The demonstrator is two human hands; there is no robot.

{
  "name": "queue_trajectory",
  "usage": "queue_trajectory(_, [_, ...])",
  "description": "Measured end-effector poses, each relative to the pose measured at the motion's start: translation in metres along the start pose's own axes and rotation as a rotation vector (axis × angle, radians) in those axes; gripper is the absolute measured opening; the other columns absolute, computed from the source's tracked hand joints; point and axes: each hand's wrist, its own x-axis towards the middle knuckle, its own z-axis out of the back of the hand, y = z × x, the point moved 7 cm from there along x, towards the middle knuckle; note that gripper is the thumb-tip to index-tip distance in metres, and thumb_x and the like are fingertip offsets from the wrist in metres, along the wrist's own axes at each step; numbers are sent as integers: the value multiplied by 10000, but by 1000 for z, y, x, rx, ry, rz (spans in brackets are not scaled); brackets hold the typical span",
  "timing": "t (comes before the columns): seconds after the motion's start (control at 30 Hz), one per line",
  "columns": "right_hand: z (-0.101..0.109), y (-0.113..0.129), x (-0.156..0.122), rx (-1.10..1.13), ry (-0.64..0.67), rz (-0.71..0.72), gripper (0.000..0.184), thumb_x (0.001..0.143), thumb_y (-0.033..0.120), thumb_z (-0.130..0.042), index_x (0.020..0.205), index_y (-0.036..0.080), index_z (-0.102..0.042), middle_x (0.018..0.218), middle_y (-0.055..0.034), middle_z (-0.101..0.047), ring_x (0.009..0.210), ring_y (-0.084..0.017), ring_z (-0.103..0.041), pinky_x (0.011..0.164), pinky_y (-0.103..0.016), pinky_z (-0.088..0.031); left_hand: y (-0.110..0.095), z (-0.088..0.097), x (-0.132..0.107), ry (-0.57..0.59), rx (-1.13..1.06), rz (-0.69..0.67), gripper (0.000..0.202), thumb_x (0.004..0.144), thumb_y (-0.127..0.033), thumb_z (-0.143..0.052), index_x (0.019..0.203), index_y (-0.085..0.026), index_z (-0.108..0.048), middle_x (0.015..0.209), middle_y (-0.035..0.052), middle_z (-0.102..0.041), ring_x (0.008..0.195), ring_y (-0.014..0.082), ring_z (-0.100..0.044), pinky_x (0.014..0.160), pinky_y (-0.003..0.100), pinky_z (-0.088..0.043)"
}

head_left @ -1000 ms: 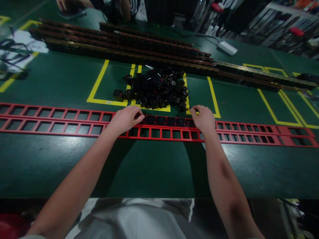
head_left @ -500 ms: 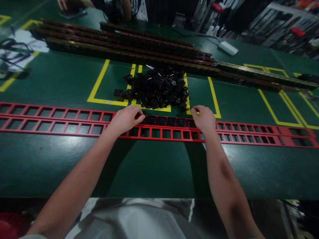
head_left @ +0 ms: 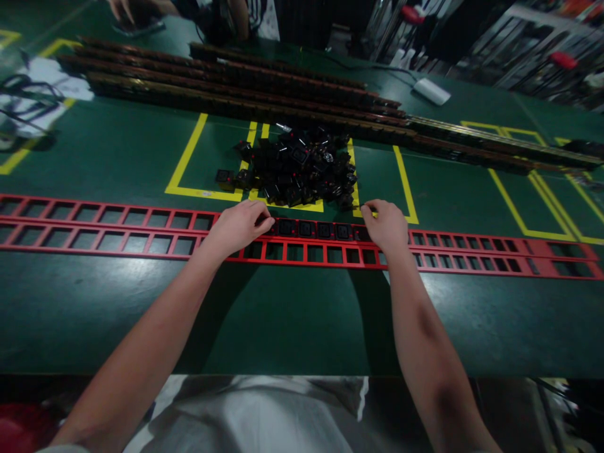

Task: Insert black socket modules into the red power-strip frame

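A long red frame (head_left: 302, 240) with two rows of rectangular openings lies across the green table. Several black sockets (head_left: 323, 231) sit side by side in its upper row, between my hands. My left hand (head_left: 240, 224) rests over the frame left of these sockets, fingers curled and thumb and forefinger together at the row's end. At the right end, my right hand (head_left: 387, 224) is also curled, its fingertips just above the frame's far edge. Whatever either hand grips is hidden. Beyond the frame lies a heap of loose black sockets (head_left: 297, 165).
Long dark slotted strips (head_left: 245, 94) lie stacked behind the heap. Yellow tape (head_left: 186, 154) marks areas on the table (head_left: 302, 321). A white box-like object (head_left: 431, 91) with a cable lies at the back. Another person's hand (head_left: 129, 9) is at the far left.
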Motion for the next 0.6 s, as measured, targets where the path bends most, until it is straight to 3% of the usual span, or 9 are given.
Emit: queue_trajectory(0.6, [-2, -2, 1, -6, -9, 2, 390, 1019, 367, -472, 1166, 163, -770, 1170, -155, -765, 1076, -321, -675, 894, -432, -522, 1, -1, 0, -9, 2, -4, 261, 1010, -434, -492, 967, -224, -641, 1014, 92, -707, 977, 254, -653, 748, 361, -488])
